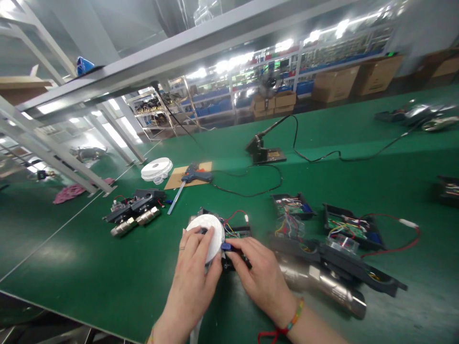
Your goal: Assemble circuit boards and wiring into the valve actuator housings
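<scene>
My left hand (195, 265) is closed around a white roll of tape (211, 220), its fingers lying over the roll's face and hole. Thumb and forefinger of my right hand (260, 270) pinch a small blue block (226, 246) at the roll's right edge. Behind and partly under both hands is an opened black housing with a circuit board (236, 232) and a thin red wire ending in a white plug. Most of that housing is hidden by the roll and my fingers. A strip hangs down below my left hand.
Right of my hands lie black housings with boards (355, 227) and metal valve bodies (322, 284). Another assembly (136, 210) sits at left. A glue gun (195, 174) rests on cardboard beside white rolls (157, 168). A soldering iron stand (265, 150) trails a black cable.
</scene>
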Tool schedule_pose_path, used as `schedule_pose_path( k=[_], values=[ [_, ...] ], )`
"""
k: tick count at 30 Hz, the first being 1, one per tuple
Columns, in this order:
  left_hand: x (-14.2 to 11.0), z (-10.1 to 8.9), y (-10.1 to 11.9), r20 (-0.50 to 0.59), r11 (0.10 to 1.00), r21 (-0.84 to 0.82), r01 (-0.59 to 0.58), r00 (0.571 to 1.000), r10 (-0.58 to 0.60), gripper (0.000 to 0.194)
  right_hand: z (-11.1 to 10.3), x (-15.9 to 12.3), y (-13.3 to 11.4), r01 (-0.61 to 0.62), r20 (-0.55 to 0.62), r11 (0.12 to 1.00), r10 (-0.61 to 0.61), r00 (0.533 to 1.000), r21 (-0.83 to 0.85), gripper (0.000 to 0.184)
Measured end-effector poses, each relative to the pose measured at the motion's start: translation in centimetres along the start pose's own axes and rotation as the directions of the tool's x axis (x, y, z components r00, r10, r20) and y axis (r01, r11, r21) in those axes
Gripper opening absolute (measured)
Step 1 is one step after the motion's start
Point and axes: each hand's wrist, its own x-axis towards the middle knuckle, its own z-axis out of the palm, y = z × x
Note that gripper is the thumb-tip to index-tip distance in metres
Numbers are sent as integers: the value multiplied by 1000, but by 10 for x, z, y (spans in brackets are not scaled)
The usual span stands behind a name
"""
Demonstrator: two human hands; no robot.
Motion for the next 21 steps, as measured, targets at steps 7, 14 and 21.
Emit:
schedule_pose_path(
  k=[7,14,21],
  values=[
    [2,1,3,-3,1000,-3,1,1000,-1,43,2,3,-4,12,-27,1000,-13,1000,-22,18],
    [-4,4,15,-87,998,61,-31,996,37,47,8,3,-6,-61,-120,998,60,991,-5,16],
    [-12,28,44,-389,989,138,55,921,3,49,14,2,-7,-309,-168,939,332,928,151,14]
  ],
)
